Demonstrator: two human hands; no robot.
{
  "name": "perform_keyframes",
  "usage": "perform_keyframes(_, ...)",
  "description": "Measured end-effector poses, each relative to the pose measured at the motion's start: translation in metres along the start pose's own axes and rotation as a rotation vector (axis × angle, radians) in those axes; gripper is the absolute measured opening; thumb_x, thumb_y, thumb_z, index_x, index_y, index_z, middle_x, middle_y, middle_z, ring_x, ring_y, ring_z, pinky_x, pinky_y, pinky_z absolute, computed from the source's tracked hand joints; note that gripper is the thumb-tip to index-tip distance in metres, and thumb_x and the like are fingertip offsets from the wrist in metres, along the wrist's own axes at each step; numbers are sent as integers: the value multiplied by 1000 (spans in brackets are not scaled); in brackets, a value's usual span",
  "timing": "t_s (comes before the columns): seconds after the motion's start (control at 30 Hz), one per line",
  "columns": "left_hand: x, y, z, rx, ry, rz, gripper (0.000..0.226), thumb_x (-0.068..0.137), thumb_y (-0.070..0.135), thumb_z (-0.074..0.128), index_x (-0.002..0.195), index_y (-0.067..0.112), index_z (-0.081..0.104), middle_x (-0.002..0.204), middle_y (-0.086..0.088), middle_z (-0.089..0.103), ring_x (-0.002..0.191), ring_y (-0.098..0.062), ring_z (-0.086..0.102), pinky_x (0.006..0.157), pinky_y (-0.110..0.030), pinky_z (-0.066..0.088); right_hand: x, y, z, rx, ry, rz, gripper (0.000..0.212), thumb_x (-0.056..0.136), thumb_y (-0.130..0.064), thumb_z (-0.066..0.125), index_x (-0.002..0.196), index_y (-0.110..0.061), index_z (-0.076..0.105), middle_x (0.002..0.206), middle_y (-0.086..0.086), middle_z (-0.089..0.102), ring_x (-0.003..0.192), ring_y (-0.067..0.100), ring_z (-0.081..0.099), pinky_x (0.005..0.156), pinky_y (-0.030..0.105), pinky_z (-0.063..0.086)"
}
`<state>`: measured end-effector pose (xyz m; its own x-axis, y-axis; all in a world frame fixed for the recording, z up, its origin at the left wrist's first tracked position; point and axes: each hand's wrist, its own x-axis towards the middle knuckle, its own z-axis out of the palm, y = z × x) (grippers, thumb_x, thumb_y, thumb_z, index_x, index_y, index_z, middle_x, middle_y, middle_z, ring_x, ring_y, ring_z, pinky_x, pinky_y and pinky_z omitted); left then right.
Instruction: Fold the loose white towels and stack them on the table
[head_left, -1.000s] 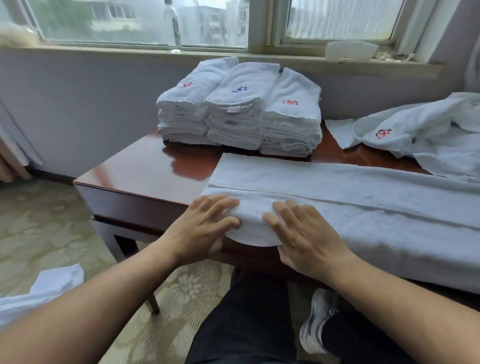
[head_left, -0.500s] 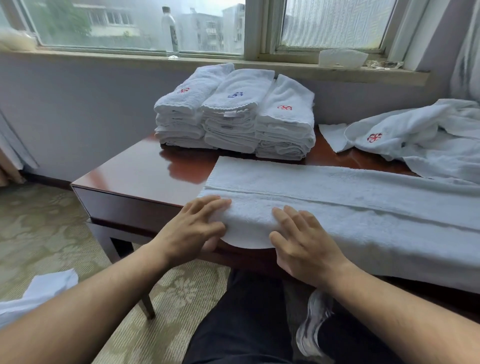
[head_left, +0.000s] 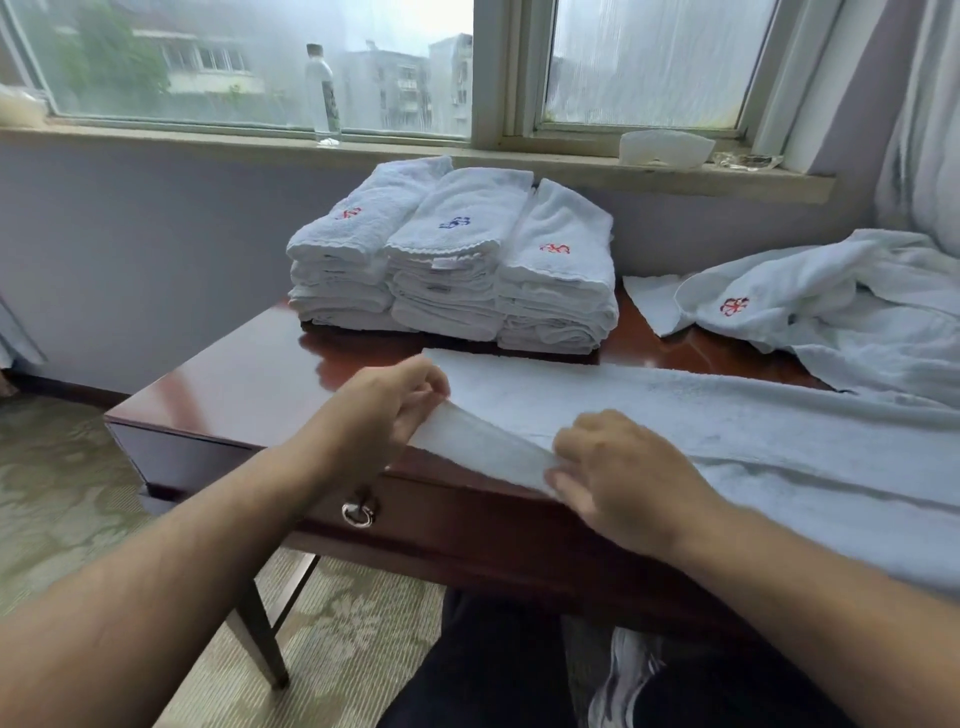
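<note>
L hand (head_left: 389, 410), R hand (head_left: 623, 483) now pinch towel (head_left: 727, 415) — lifted.

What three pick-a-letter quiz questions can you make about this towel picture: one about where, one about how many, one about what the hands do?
1. Where does the water bottle stand? A) on the windowsill B) on the floor C) on the table
2. How many stacks of folded towels sit side by side? A) two B) three C) five
3. What do the left hand and right hand do to the long towel? A) lie flat on it B) grip its end C) hang away from it
Answers: 1 A, it stands on the windowsill; 2 B, three stacks touch in a row; 3 B, both hands pinch the raised edge.
</note>
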<state>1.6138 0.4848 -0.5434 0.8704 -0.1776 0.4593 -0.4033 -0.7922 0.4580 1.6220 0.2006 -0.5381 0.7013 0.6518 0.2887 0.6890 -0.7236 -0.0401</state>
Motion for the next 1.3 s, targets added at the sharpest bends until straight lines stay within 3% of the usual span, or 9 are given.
perform_keyframes(0.2, 70, -13, -3, -38, -30, -211, 14, 97, 29, 65, 101, 42, 61, 88, 12, 67, 82, -2, 64, 71, -22, 48, 63, 49, -15, 275, -132, 304, 38, 100, -45, 57, 71, -22, 48, 70, -5, 55, 63, 12, 50, 56, 29, 35)
perform_keyframes(0.37, 107, -39, 17, 103, -66, -280, 15, 93, 34, 70, 106, 32, 65, 83, 12, 65, 79, -9, 64, 77, -31, 52, 106, 79, -1, 215, -233, 325, 30, 97, -46, 63, 85, -19, 61, 77, -4, 61, 71, 13, 55, 59, 30, 40)
perform_keyframes(0.47, 115, -52, 31, 207, -136, -330, 17, 94, 40, 65, 110, 35, 61, 96, 7, 67, 88, -17, 64, 80, -37, 53, 120, 91, 14, 199, -240, 327, 26, 94, -47, 67, 86, -22, 63, 78, -6, 62, 74, 15, 59, 62, 31, 44)
perform_keyframes(0.63, 115, -50, 56, 512, -58, -141, 18, 96, 32, 60, 113, 29, 64, 114, 6, 64, 109, -23, 54, 88, -38, 42, 123, 104, 39, 244, -167, 387, 34, 87, -55, 70, 74, -27, 57, 68, -10, 60, 65, 7, 56, 54, 30, 38)
perform_keyframes(0.7, 120, -35, 64, 480, -24, -40, 19, 96, 30, 59, 114, 30, 66, 114, 7, 61, 110, -23, 51, 91, -38, 37, 121, 105, 40, 252, -143, 393, 36, 84, -59, 70, 73, -28, 56, 67, -10, 60, 63, 5, 54, 52, 29, 35)
perform_keyframes(0.87, 130, 8, 92, 218, -365, 3, 48, 92, 63, 35, 128, 38, 54, 129, 13, 54, 121, -11, 45, 104, -34, 33, 84, 117, 16, 286, -124, 406, 31, 81, -60, 74, 88, -34, 58, 75, -12, 61, 69, 2, 55, 59, 28, 40)
perform_keyframes(0.97, 135, 23, 106, 216, -401, 28, 49, 93, 63, 43, 134, 38, 50, 133, 13, 52, 125, -11, 43, 108, -35, 32, 42, 130, -5, 275, -148, 446, 29, 77, -57, 78, 91, -38, 60, 76, -13, 61, 71, 1, 55, 58, 21, 36)
perform_keyframes(1.13, 146, 66, 134, 154, -427, 161, 39, 93, 61, 52, 125, 39, 55, 123, 14, 55, 117, -10, 47, 98, -32, 38, -26, 144, -31, 204, -186, 544, 23, 82, -52, 74, 81, -35, 58, 78, -16, 62, 74, 1, 57, 65, 22, 43)
perform_keyframes(1.3, 161, 92, 149, 117, -450, 173, 26, 98, 52, 53, 97, 26, 59, 92, 9, 59, 93, -19, 56, 71, -34, 38, -50, 162, -48, 217, -148, 620, 20, 96, -42, 61, 78, -36, 57, 74, -14, 62, 72, 2, 57, 63, 24, 39)
